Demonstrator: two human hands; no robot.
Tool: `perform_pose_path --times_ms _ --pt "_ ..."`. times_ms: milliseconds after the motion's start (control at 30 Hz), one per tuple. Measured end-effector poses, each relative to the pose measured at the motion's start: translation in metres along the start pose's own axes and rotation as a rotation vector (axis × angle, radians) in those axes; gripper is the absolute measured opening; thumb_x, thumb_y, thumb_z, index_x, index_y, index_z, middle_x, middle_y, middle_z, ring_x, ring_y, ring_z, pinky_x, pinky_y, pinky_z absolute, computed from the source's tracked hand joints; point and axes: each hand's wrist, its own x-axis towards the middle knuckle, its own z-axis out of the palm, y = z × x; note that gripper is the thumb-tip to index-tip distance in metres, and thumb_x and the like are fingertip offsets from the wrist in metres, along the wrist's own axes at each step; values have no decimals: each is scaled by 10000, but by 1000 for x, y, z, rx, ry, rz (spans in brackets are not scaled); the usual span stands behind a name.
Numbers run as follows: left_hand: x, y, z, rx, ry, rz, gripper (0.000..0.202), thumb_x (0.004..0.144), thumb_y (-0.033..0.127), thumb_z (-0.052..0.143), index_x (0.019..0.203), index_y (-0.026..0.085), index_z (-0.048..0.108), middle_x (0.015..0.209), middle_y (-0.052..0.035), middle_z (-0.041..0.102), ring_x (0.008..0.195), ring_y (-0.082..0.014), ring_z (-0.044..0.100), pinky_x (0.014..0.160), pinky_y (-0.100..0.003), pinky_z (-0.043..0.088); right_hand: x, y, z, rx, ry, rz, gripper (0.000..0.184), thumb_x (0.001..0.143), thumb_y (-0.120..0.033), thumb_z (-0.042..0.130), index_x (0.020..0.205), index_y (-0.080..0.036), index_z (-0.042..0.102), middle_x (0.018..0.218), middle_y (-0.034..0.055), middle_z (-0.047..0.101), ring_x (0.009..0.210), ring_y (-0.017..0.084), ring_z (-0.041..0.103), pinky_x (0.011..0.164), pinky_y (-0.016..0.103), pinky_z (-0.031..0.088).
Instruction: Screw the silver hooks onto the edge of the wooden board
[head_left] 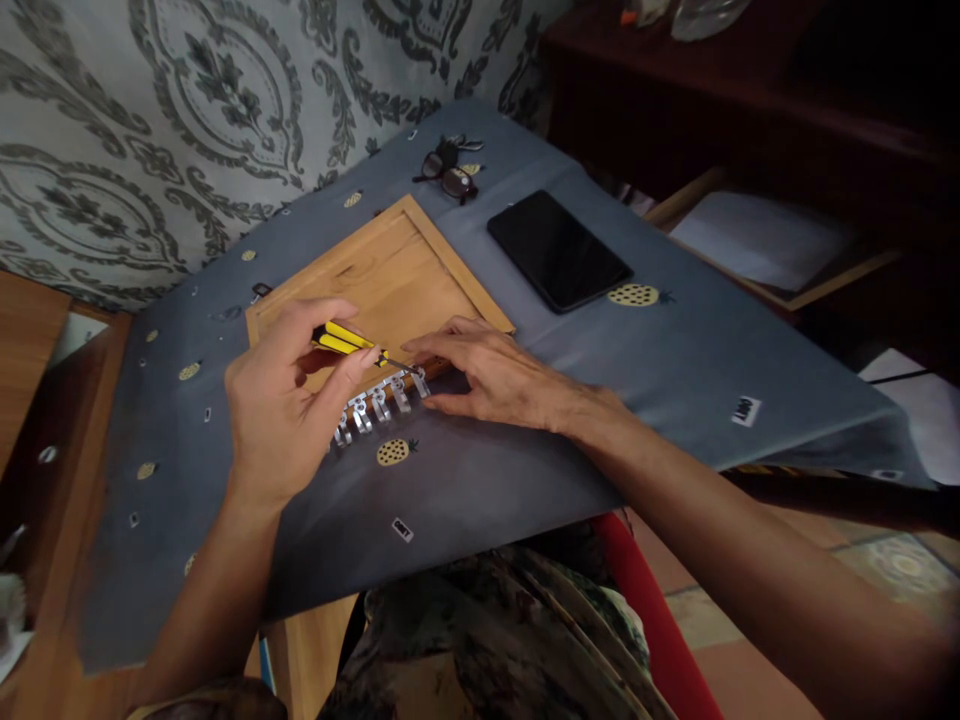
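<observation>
My left hand (274, 400) is closed around the yellow-and-black handle of a screwdriver (345, 340). Its thin shaft slants down to the right, with the tip at the right end of a metal hook rail (379, 400). That silver rail, bearing several hooks, lies along the near edge of a framed wooden panel (360, 285). At the rail's right end, my right hand (495, 375) grips it, index finger on the panel side and thumb on the near side. Whether a screw sits under the tip is too small to tell.
A black tablet (559, 250) lies on the grey-blue tablecloth (487, 490) right of the panel. Behind the panel are glasses (448, 178) and a bunch of keys (454, 148). A patterned wall stands behind, and an open drawer (765, 240) juts out at the right.
</observation>
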Motion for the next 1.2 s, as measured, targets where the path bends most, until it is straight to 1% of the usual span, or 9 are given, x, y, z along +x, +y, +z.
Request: perform_pose_path --times_ms 167,300,433,533,667,800,867,1033,1200 --pt "1 1 0 -16 28 -24 225 831 234 755 1033 288 670 927 46 690 781 -89 687 718 -199 629 0 0 0 -7 -13 23 527 821 -231 750 1323 -171 601 1098 107 652 1099 271 561 960 415 467" --pt "1 1 0 6 32 -38 233 833 243 751 1041 292 660 942 44 684 784 -100 691 710 -214 635 1 0 0 5 -11 17 527 822 -236 750 1324 -176 603 1094 107 655 1123 280 551 963 424 464" --pt "0 0 2 68 51 -4 228 828 277 755 1033 281 656 935 35 689 758 -114 687 683 -228 631 2 -1 0 3 -19 25 512 825 -228 739 1316 -154 612 1102 119 647 1104 280 558 961 420 459" --pt "1 -1 3 86 55 1 238 824 293 759 1037 280 654 930 35 688 751 -114 685 675 -222 622 2 -1 -1 10 -21 21 496 828 -236 734 1305 -173 616 1093 109 647 1092 276 561 956 413 455" --pt "3 -3 3 91 29 -25 247 820 310 761 1041 287 651 916 41 693 713 -110 682 642 -220 606 0 -1 -1 15 -13 22 482 826 -246 732 1291 -189 620 1077 97 644 1075 271 563 941 407 453" --pt "4 -2 3 63 14 -31 257 827 293 754 1064 286 656 964 37 704 752 -110 689 675 -223 604 0 0 -1 13 -19 14 497 822 -239 737 1299 -176 614 1075 100 654 1083 270 565 952 409 452" --pt "5 -1 3 44 2 -20 263 834 280 745 1082 281 658 983 33 707 772 -110 690 697 -222 606 1 1 0 16 -18 9 510 820 -238 741 1309 -177 607 1093 104 655 1097 273 563 956 412 457" --pt "11 -2 3 22 -50 52 267 849 236 710 1111 255 665 963 22 715 778 -113 693 714 -216 606 2 0 0 7 -23 27 508 828 -239 729 1315 -161 609 1108 113 649 1104 276 561 967 411 454" --pt "18 -7 0 -30 -123 63 302 855 254 708 1153 249 658 1039 -2 721 884 -144 718 788 -247 625 1 -1 -1 26 -24 18 501 827 -241 720 1312 -189 608 1095 99 655 1102 276 557 953 409 453"
